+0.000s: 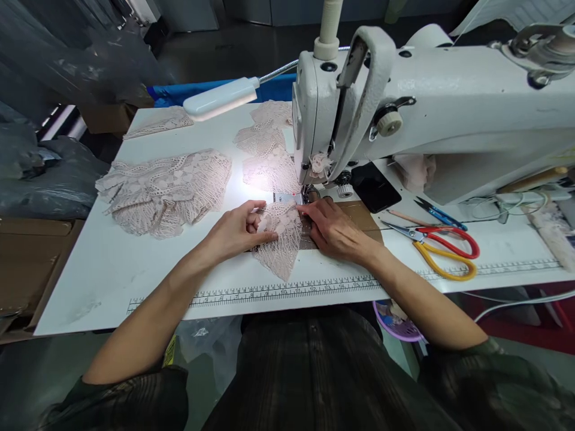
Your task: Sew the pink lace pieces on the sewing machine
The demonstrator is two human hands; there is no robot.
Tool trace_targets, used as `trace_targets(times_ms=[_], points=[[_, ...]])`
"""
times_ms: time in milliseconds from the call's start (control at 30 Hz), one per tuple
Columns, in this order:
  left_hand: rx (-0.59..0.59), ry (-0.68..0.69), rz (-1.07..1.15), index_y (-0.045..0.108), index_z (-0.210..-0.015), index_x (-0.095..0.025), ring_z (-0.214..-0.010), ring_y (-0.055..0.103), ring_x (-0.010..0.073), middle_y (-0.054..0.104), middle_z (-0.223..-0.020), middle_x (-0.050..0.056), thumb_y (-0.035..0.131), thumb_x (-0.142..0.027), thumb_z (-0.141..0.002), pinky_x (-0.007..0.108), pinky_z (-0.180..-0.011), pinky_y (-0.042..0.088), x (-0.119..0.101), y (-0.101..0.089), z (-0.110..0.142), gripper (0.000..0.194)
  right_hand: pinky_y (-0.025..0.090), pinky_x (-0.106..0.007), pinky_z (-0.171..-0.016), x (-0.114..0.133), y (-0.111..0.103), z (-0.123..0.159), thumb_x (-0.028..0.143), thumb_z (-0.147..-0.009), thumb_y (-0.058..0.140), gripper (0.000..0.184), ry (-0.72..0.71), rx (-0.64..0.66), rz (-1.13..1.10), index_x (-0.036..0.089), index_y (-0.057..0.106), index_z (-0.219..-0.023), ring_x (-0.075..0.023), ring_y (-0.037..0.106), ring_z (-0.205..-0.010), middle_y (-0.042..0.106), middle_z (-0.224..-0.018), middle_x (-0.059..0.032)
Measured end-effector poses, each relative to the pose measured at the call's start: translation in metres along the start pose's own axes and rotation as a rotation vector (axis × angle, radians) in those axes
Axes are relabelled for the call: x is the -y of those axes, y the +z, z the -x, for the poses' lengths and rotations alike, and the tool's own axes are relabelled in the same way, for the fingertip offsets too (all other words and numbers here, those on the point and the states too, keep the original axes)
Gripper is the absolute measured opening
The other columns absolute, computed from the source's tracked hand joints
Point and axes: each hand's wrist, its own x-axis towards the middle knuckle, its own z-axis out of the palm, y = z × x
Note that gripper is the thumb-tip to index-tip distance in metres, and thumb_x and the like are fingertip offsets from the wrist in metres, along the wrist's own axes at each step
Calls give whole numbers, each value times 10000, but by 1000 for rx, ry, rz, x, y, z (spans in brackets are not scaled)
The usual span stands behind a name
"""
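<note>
A pale pink lace piece (282, 245) lies on the white table under the needle of a white sewing machine (404, 108). My left hand (238, 230) rests on the lace's left side, fingers curled and pinching the fabric edge. My right hand (335, 230) lies flat on the lace's right side, fingertips pressed beside the presser foot (287, 197). More lace (269, 161) trails out behind the needle, lit by the machine's lamp.
A pile of lace pieces (164, 188) sits at the left. Red and yellow-handled scissors (442, 248), blue snips (438, 212) and a black phone (375, 187) lie at the right. A white lamp (220, 97) hangs over the table. A printed ruler (278, 291) runs along the table's front edge.
</note>
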Motion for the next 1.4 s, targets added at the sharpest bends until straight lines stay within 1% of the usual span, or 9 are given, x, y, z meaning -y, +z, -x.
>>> trace_targets(times_ms=[100, 200, 467, 667, 833, 933, 1133, 1233, 1400], points=[[0, -7, 23, 493, -1374, -177, -630, 482, 125, 474, -725, -41, 819, -539, -667, 249, -543, 339, 2, 0, -1, 858, 472, -544, -966, 1, 0, 0, 74, -879, 435, 400, -2, 23, 14, 167, 537, -1254, -284, 477, -1047, 525, -1110, -141], [5, -27, 39, 474, -1387, -179, -609, 477, 114, 483, -739, -41, 822, -538, -670, 244, -529, 349, 2, 0, -2, 874, 472, -532, -982, 0, 1, 0, 83, -886, 441, 342, 4, 14, -15, 156, 582, -1189, -283, 480, -1073, 520, -1118, -144], [26, -13, 76, 472, -1381, -193, -587, 494, 105, 499, -749, -43, 815, -511, -697, 233, -520, 383, 5, -1, -3, 829, 486, -516, -1025, -7, 3, 2, 71, -901, 400, 412, -21, -28, -99, 168, 603, -1246, -273, 505, -1138, 559, -1140, -144], [27, -12, 61, 479, -1381, -175, -589, 512, 113, 507, -741, -41, 807, -503, -704, 240, -526, 401, 1, -2, -2, 820, 508, -466, -1000, -8, -3, 4, 83, -875, 430, 468, 71, -61, -180, 167, 585, -1309, -240, 584, -1092, 589, -1200, -137], [25, -19, 55, 474, -1392, -175, -597, 506, 116, 519, -740, -40, 801, -500, -710, 248, -536, 405, -5, -2, 1, 823, 485, -485, -1006, -6, -7, 5, 129, -867, 498, 365, -33, 17, -192, 227, 715, -1144, -249, 554, -1107, 610, -1117, -95], [26, -16, 71, 473, -1390, -176, -600, 497, 117, 529, -740, -38, 792, -491, -723, 252, -541, 403, -4, -1, 2, 804, 491, -493, -999, -5, -6, 6, 128, -867, 502, 340, -47, 17, -195, 227, 738, -1090, -251, 541, -1113, 597, -1099, -95], [23, 1, 51, 475, -1382, -188, -626, 517, 131, 545, -761, -29, 762, -515, -743, 264, -564, 418, 1, 0, 2, 773, 507, -520, -1001, -4, -5, 8, 116, -874, 499, 408, -2, 19, -193, 229, 665, -1228, -259, 546, -1152, 567, -1171, -119], [19, 10, 20, 474, -1380, -175, -620, 516, 132, 542, -744, -32, 735, -525, -759, 268, -574, 419, -2, -1, 3, 759, 517, -528, -1000, -3, -5, 9, 121, -884, 497, 401, 1, 24, -184, 220, 650, -1242, -269, 547, -1169, 548, -1196, -129], [20, 25, -27, 466, -1385, -175, -611, 519, 132, 547, -727, -33, 675, -455, -808, 255, -555, 385, -8, -3, 7, 675, 542, -545, -964, -3, -6, 8, 119, -891, 493, 421, -8, 36, -173, 234, 628, -1273, -277, 564, -1148, 543, -1210, -134]])
